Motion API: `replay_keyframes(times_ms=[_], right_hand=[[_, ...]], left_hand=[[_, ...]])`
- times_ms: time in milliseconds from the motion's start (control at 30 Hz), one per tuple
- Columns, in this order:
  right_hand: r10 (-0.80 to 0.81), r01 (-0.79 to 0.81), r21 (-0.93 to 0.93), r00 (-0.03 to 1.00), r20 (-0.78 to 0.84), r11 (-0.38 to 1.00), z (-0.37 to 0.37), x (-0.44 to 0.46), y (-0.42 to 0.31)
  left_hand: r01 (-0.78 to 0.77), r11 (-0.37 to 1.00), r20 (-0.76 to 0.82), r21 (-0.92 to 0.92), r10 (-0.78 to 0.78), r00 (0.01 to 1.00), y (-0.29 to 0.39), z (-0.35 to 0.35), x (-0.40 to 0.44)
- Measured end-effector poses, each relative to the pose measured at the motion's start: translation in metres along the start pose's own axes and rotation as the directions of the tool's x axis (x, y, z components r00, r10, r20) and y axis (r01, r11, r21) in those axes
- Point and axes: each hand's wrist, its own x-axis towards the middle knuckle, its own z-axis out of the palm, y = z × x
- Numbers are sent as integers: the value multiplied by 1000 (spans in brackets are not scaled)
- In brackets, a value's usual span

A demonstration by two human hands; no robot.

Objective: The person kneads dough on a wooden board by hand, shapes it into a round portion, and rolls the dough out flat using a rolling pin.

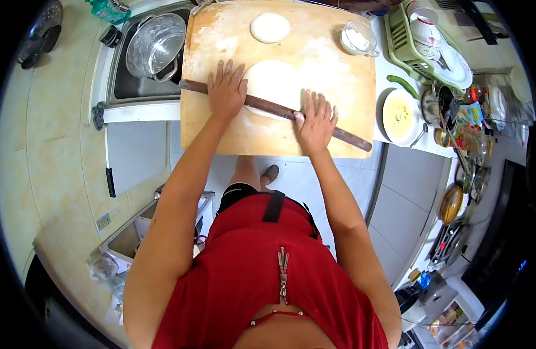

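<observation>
A long dark wooden rolling pin (269, 107) lies slantwise across a flattened round of dough (274, 81) on a floured wooden board (210, 136). My left hand (227, 92) rests over the pin's left part, fingers stretched out and spread toward the far side. Over the right part lies my right hand (316, 123), its fingers also extended and apart. Both palms touch the pin from above and neither wraps round it. Farther up the board sits a smaller round of dough (270, 28). A glass cup of white powder (357, 38) stands at the board's far right.
On the left, a metal pot (156, 46) sits in the sink (120, 87). To the right of the board are a bowl of yellowish liquid (400, 118), a green chili-like vegetable (403, 85), a spoon (420, 134) and a green dish rack (403, 43) holding bowls.
</observation>
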Motion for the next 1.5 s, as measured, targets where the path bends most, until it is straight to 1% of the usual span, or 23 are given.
replay_keyframes(times_ms=[33, 67, 133, 167, 267, 300, 367, 433, 533, 633, 733, 767, 800, 867, 967, 1000, 1067, 1167, 1267, 1300, 1400, 1433, 1500], right_hand=[[11, -11, -20, 1000, 1, 1000, 1, 18, 2], [24, -24, -40, 1000, 3, 999, 5, 35, 6], [2, -2, -16, 999, -40, 1000, 16, 63, 19], [16, -18, -35, 999, -40, 999, 21, 76, 23], [50, -50, -5, 997, -63, 999, 25, 110, 30], [43, -43, 2, 994, -101, 999, 27, 119, 32], [50, -50, 4, 986, -157, 999, 29, 138, 36], [47, -48, 0, 980, -195, 999, 32, 146, 38], [62, -55, 44, 982, -181, 998, 32, 128, 34], [109, -105, 41, 985, -132, 994, 19, 85, 17], [132, -124, 74, 984, -120, 990, 11, 43, 1], [109, -103, 60, 987, -122, 993, 12, 31, -1], [86, -81, 46, 988, -124, 996, 14, 19, -2], [91, -88, 47, 993, -81, 995, 13, 0, -6], [95, -91, 72, 994, -46, 993, 11, -11, -7], [87, -82, 76, 994, -66, 994, 11, -9, -5], [76, -68, 87, 992, -97, 994, 13, -9, -4], [59, -53, 74, 995, -85, 996, 11, -19, -6], [21, -19, 87, 1000, -22, 996, 13, -45, -8], [9, -5, 97, 999, -44, 995, 8, -52, -10], [1, -1, 91, 1000, -3, 996, 1, -64, -9], [-20, 28, 96, 996, -88, 995, 9, -70, -5], [-20, 32, 151, 997, -78, 988, 13, -81, 3]], left_hand=[[18, 1000, 21, -7, -18, 1000, 1, 1, 14], [29, 1000, 5, -10, -29, 1000, 1, 4, 28], [49, 999, -15, -23, -49, 999, 5, 8, 53], [26, 1000, -43, 6, -26, 999, 4, 11, 65], [0, 999, -138, -35, -4, 990, -1, 29, 99], [-18, 1000, -171, -25, 14, 985, -4, 36, 111], [-4, 997, -203, -78, -12, 979, -7, 45, 128], [6, 993, -241, -114, -33, 970, -8, 49, 134], [-41, 993, -229, -106, 16, 973, -8, 43, 119], [5, 999, -80, -48, -9, 997, -2, 20, 86], [-4, 1000, -42, -26, 2, 999, -5, 7, 47], [-18, 999, -65, -34, 16, 998, -6, 6, 34], [-28, 999, -52, -20, 27, 998, -7, 2, 23], [-49, 999, -25, 7, 49, 998, -9, -7, 1], [-31, 999, 51, -19, 32, 998, -13, -11, -18], [-25, 999, 80, -23, 27, 996, -12, -13, -17], [-29, 999, 73, -38, 31, 997, -11, -15, -17], [-45, 998, 100, -34, 48, 994, -11, -18, -27], [-83, 996, 126, -40, 88, 988, -12, -26, -42], [-97, 994, 136, -47, 103, 985, -13, -28, -49], [-113, 987, 144, -112, 129, 981, -17, -32, -66], [-111, 986, 159, -128, 131, 978, -17, -33, -71], [-104, 982, 189, -158, 134, 973, -18, -37, -82]])
